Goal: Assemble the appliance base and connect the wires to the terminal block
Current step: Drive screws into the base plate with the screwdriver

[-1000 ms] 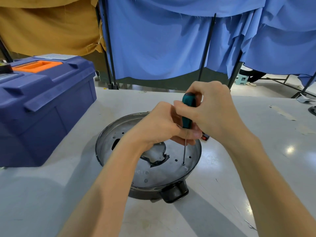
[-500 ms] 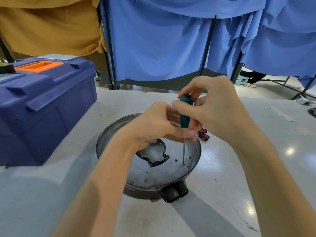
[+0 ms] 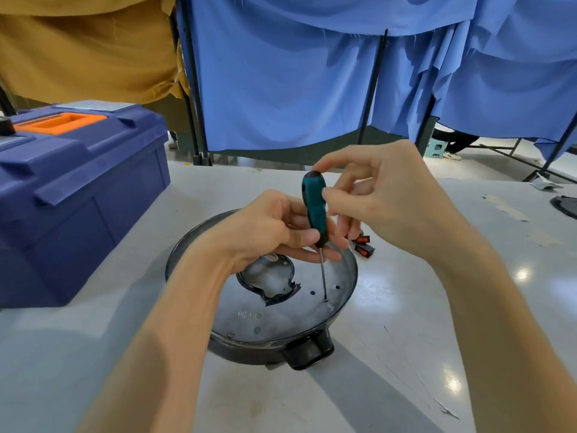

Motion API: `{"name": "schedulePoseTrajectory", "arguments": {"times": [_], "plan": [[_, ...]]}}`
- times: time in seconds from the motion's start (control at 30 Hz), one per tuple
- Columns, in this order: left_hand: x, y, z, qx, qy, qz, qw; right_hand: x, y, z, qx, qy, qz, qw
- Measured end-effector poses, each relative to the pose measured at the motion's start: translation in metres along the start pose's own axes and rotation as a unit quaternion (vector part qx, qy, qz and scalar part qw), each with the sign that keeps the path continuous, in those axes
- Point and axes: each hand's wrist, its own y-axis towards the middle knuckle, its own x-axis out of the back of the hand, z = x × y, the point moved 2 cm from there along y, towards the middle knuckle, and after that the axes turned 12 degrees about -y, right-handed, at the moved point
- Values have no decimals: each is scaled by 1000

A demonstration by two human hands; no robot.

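1. One round appliance base (image 3: 281,320) sits on the table (image 3: 406,339) at mid-frame. Its shiny inner plate faces up, and one dark stub juts out on the near side.
2. The plate has one large ragged cut-out (image 3: 268,279) and several small holes.
3. One screwdriver (image 3: 313,204) with a teal handle stands nearly upright. Its tip is set on one screw (image 3: 325,297) near the plate's right edge.
4. The left hand (image 3: 268,226) pinches the bottom of the handle, where the shaft begins.
5. The right hand (image 3: 384,195) holds the upper handle lightly, with the forefinger on the cap and the thumb at the side.
6. Two small red-and-black parts (image 3: 363,245) lie on the table just beyond the rim.
7. One blue toolbox (image 3: 78,189) with an orange grip stands at the left.
8. Blue curtains (image 3: 281,82) and one mustard cloth (image 3: 87,48) hang behind.
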Motion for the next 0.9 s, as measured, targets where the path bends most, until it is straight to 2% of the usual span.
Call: {"name": "schedulePoseTrajectory", "arguments": {"times": [0.1,0.23,0.37,0.47,0.53,0.67,0.73,0.83,0.9], "plan": [[2,-2,-1,4,12,20,1000,-3,4,0,16,-48,-9,999],[1,-1,-2,-1,15,36,999,-3,1,-2,17,55,22,998],[-5,-3,-7,-14,17,41,999,-4,3,-1,19,59,-10,998],[-12,1,-10,-36,33,-17,999,-8,7,-3,-13,-63,-77,995],[-18,6,-7,-46,49,-39,997,-12,8,-5,-43,-157,-112,980],[-24,10,-3,-40,54,-4,998,-11,6,-6,-66,-254,-106,959],[-24,7,-4,-40,44,27,998,-4,4,-4,-43,-224,-59,972],[-19,2,-4,-28,16,42,999,4,-1,3,-3,-114,14,993],[-16,-1,-3,-17,7,50,999,2,-2,4,4,-69,3,998]]}}
